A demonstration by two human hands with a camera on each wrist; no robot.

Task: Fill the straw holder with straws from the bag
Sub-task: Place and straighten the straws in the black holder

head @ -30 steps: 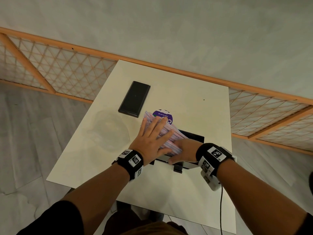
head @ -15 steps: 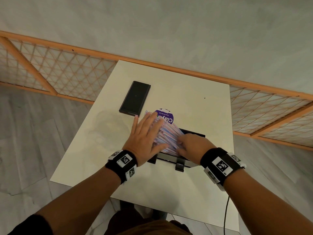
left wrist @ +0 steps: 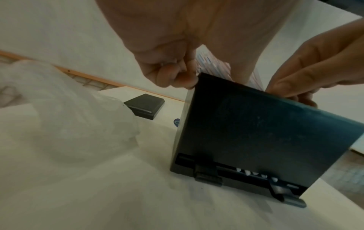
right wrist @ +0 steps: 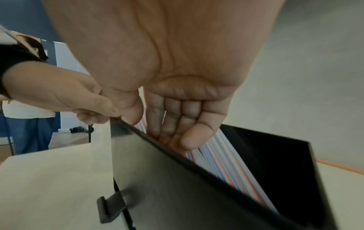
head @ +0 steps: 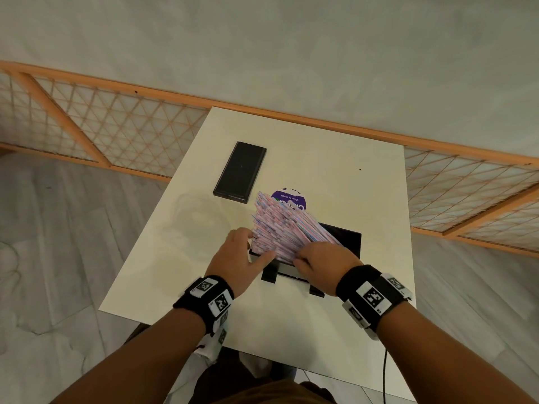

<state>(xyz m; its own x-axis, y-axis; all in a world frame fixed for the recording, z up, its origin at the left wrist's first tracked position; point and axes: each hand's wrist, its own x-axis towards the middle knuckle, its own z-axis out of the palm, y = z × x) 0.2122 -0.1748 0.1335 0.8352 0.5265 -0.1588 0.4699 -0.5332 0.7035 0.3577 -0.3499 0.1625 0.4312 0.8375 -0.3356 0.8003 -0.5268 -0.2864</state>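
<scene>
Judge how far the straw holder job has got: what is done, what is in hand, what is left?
Done: the clear bag lies limp on the table, and the straws sit bunched in the black holder.
In hand: the left hand and right hand work the bundle at the holder's near edge.
Left: the straws lean out, not yet settled.

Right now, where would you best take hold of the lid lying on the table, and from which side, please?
Take the black lid across its two long edges, from above. It lies flat and narrow on the table, its sides free, apart from the straws and both hands.
</scene>
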